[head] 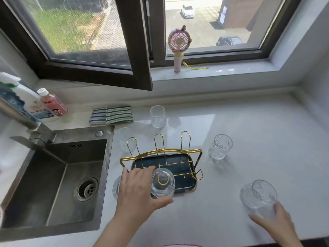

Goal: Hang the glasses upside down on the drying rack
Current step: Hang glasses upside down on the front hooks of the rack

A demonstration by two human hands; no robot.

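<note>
Head view: upright glasses (220,146) around gold rack (161,158), sink (53,184) alongside.

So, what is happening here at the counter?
A person is hanging glasses on a gold drying rack beside the sink. The left hand holds an upside-down glass over a front prong. The right hand grips a second glass on the counter. Other glasses stand around the rack.

Rack (161,154) gold wire, tray (185,186) dark blue, maybe teal. Cloths (111,114) blue-white and green-white striped. Fan (179,41) pink. Glasses (220,147) clear, rippled.
</note>
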